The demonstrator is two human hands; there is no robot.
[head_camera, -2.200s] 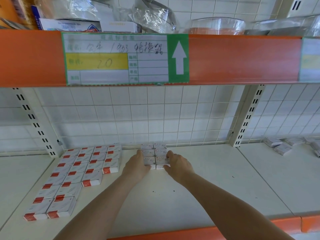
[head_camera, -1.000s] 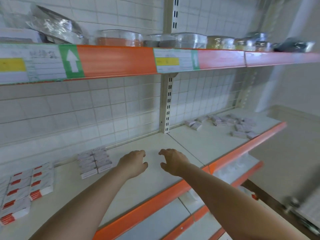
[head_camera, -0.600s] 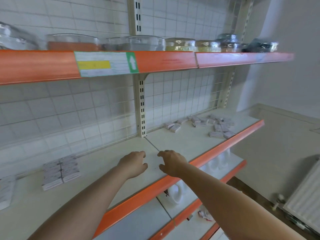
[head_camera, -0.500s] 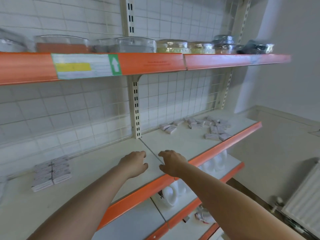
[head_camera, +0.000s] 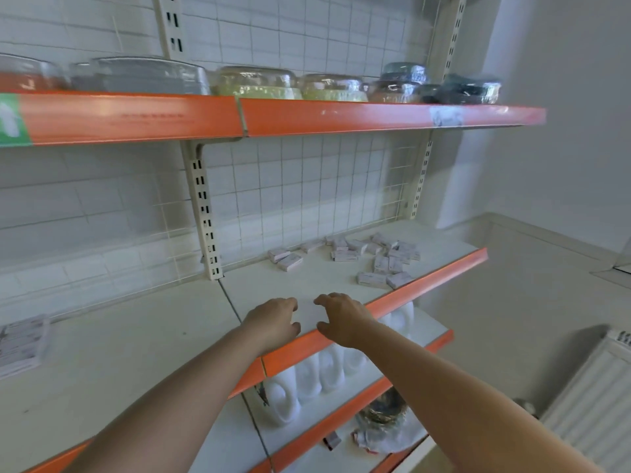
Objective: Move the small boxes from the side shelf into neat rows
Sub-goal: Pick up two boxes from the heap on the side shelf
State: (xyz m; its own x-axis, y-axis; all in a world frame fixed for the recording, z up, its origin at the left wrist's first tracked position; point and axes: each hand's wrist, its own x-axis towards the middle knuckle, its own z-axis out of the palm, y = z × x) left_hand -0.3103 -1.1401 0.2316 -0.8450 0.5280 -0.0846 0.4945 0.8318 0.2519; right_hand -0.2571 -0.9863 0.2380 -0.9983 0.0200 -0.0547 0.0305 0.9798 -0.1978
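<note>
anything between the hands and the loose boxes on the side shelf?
Nothing visible. Bare shelf surface lies between the left hand, the right hand and the scattered small boxes. Both hands hold nothing.

The scene is evenly and softly lit — few hard shadows are cast. Motion blur is seen throughout, strongest at the left edge. Straight lines are bowed by wide-angle distortion — most toward the corners.

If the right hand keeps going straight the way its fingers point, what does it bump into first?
Probably bare shelf first, then the pair of boxes near the back grid. The right hand points up-left, but depth is hard to judge.
</note>
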